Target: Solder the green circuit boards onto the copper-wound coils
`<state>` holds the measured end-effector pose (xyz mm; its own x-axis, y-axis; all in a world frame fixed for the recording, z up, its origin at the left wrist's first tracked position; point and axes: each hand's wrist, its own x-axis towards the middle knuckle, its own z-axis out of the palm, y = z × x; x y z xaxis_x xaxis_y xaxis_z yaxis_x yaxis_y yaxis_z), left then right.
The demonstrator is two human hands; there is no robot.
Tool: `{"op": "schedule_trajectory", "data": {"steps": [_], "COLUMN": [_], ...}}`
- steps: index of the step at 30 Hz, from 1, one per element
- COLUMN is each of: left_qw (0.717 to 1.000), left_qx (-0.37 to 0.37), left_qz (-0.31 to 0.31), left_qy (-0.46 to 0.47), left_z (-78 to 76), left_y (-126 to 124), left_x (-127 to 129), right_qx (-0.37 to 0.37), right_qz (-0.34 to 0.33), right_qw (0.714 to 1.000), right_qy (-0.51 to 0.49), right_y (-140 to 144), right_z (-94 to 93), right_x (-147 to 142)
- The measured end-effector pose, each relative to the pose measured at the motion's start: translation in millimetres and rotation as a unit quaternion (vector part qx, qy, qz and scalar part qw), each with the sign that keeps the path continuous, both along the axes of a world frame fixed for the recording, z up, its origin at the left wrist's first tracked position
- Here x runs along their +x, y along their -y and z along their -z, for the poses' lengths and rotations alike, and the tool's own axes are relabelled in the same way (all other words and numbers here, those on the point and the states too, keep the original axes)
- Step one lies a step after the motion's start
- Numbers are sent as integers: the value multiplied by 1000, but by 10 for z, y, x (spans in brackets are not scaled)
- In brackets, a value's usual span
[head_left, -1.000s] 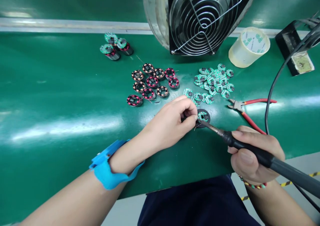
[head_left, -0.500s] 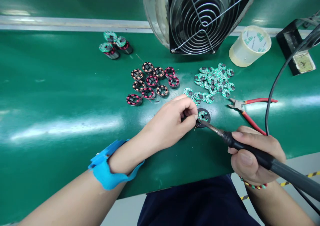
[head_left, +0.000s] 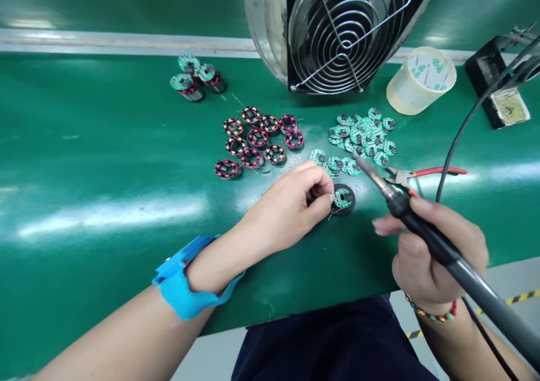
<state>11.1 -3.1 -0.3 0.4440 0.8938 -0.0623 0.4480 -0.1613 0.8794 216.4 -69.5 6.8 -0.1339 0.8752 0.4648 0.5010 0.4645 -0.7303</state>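
Observation:
My right hand [head_left: 439, 251] grips a soldering iron [head_left: 434, 243], its tip raised off the work and pointing up and left. On the bench, a small round green circuit board [head_left: 342, 197] sits in a black ring-shaped holder [head_left: 351, 205]. My left hand [head_left: 297, 204], with a blue wrist strap [head_left: 185, 285], is at the left edge of that board. Thumb and forefinger are pinched together there; what lies between them is hidden. Thin copper wires [head_left: 334, 214] stick out just below the fingertips.
Several wound coil cores [head_left: 257, 138] stand left of a pile of round circuit boards [head_left: 365, 133]. Three cores with boards on top [head_left: 188, 83] are further back. A fan [head_left: 348, 37], tape roll [head_left: 422, 80], red-handled cutters [head_left: 439, 171] and iron stand [head_left: 491, 83] surround the work.
The soldering iron's tip has lifted away from the circuit board, up and to the right, and my right hand has tilted with it. My left hand stays in place.

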Motion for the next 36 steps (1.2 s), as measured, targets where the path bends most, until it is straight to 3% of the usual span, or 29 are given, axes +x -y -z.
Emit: {"op": "schedule_trajectory", "data": {"steps": [2, 6, 8, 13, 18, 25, 30, 36], "left_qw": [1000, 1000, 1000, 997, 994, 995, 998, 999], "left_qx": [2, 8, 10, 23, 50, 27, 9, -10], "left_qz": [2, 6, 11, 69, 99, 91, 54, 31], "left_qy": [5, 4, -3, -14, -18, 23, 35, 29], "left_z": [10, 17, 14, 20, 34, 26, 28, 2], "left_y": [2, 3, -3, -17, 8, 22, 21, 13], "left_x": [-2, -3, -10, -74, -112, -60, -25, -20], "right_qx": [-21, -86, -102, -111, -125, -70, 6, 25], "right_qz": [8, -81, -93, -87, -104, -95, -148, -109], "right_qw": [1000, 984, 977, 979, 981, 988, 982, 980], "right_qy": [1, 131, 163, 149, 110, 96, 121, 165], "right_y": [-64, -218, -260, -256, -236, -202, -192, -203], "right_z": [-57, -82, -28, 116, 130, 111, 84, 107], "right_x": [-85, -209, -234, -213, -159, -146, -130, -87]}}
